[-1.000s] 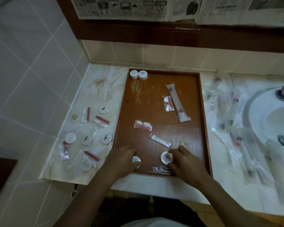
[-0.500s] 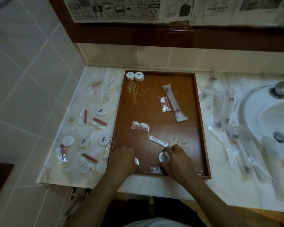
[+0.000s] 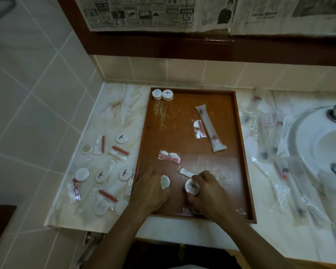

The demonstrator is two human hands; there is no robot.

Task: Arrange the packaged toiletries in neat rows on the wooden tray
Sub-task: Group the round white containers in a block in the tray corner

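Near the wooden tray's [image 3: 241,152] front edge: left hand [image 3: 151,193] lies knuckles-up, fingers curled round a white round packet [image 3: 164,181] at its fingertips. Right hand [image 3: 208,193] grips a printed round packet [image 3: 191,187], thumb below, fingers above. Both packets on tray floor.

Right hand [image 3: 208,193] covers part of the clear sachet [image 3: 190,210] at the tray's near rim, contents unreadable. Sink [image 3: 318,152] cut off at right edge. Clear packets [image 3: 283,171] beside it blurred. Newspaper [image 3: 163,12] print illegible.
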